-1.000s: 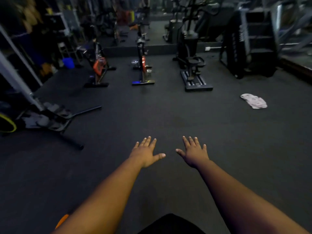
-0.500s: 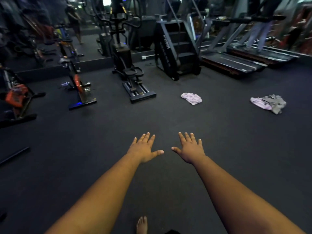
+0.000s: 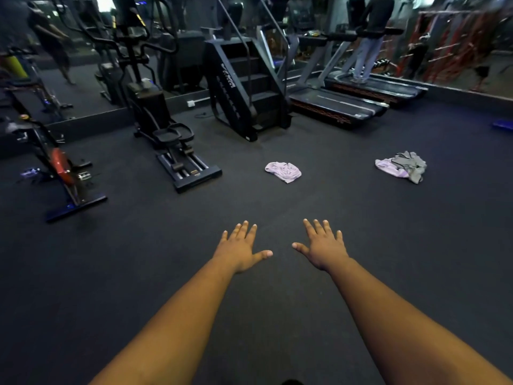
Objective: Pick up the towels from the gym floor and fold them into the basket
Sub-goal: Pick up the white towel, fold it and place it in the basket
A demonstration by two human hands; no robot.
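**Towels sighted, both hands still empty**

Head view: since half a second ago the view has swung a little further right, so the lilac towel (image 3: 283, 171) now sits closer to centre and the second heap, a lilac and grey towel pile (image 3: 402, 166), has slid leftward. The left hand (image 3: 240, 250) and right hand (image 3: 323, 247) stay stretched out with fingers spread wide, holding nothing, hovering above the dark gym floor (image 3: 138, 259).

The lilac towel lies at 12 o'clock from the hands, well apart, just beyond the stair climber (image 3: 244, 87); the pile lies at 2 o'clock. No basket is in view.

The step looks like the approach. Next calls for walking forward, stooping and gripping the nearer towel.
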